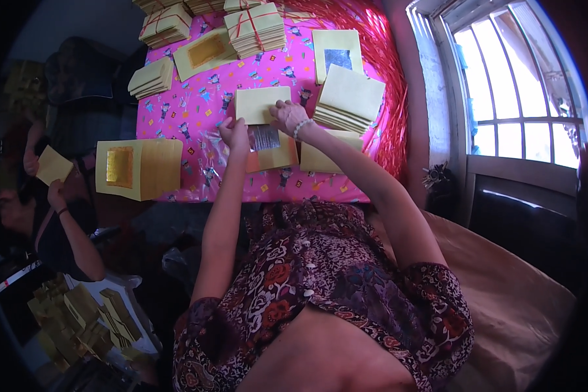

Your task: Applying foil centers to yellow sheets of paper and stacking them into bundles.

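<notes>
A folded sheet of pale yellow paper (pixel 255 103) lies before me on the pink patterned tablecloth. My left hand (pixel 235 135) is closed at its lower left corner, thumb against the edge. With bent fingers, my right hand (pixel 289 118) grips the right side; a beaded bracelet circles that wrist. Under both hands sits a paper sheet with a silver foil patch (pixel 264 139), partly covered. Just right of it are yellow sheets (pixel 326 153), and beyond them a pile of folded papers (pixel 351 95).
A stack with a gold foil square (pixel 119 166) stands at the left table edge. Tied bundles (pixel 255 29) sit at the back. Red plastic strands (pixel 389 85) hang along the right side, near a barred window (pixel 516 78). At far left another person holds a yellow sheet (pixel 53 166).
</notes>
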`<action>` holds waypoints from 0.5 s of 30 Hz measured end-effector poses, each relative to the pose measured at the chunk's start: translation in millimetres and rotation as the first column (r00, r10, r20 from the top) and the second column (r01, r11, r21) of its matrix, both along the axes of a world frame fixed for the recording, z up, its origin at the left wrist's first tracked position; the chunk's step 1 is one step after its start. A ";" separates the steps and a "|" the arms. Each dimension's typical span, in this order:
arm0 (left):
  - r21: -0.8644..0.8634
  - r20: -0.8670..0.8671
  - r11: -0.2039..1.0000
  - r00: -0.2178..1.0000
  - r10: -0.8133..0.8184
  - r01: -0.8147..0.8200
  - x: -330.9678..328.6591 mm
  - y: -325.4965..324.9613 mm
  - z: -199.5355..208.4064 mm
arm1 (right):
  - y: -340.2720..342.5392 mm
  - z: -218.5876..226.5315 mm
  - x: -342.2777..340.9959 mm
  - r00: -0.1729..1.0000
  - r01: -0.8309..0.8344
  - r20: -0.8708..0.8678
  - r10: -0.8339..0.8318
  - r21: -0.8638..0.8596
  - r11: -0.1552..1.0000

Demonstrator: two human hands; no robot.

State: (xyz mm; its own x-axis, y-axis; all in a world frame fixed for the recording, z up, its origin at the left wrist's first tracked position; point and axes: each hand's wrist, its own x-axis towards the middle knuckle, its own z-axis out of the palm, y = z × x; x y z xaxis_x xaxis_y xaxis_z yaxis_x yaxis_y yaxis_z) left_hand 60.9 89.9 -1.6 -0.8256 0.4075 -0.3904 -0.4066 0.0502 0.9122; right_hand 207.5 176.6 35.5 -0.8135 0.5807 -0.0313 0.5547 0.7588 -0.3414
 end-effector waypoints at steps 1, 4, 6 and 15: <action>0.092 0.117 0.996 0.993 -0.030 0.019 -10.5 -5.6 2.5 | -0.8 6.4 -2.4 0.998 0.021 -0.061 -0.022 -0.011 1.000; 0.157 0.282 0.983 0.950 -0.137 0.095 -20.2 -23.9 33.5 | -3.3 23.6 3.0 0.964 0.111 -0.242 -0.111 -0.015 0.994; 0.225 0.304 0.960 0.924 -0.232 0.167 -9.9 -35.9 60.4 | -10.7 45.9 24.8 0.876 0.192 -0.441 -0.193 -0.047 0.980; 0.073 0.190 0.805 0.784 -0.591 0.589 72.2 -90.0 79.2 | -91.7 31.8 150.0 0.594 0.190 -0.362 -0.719 -0.805 0.562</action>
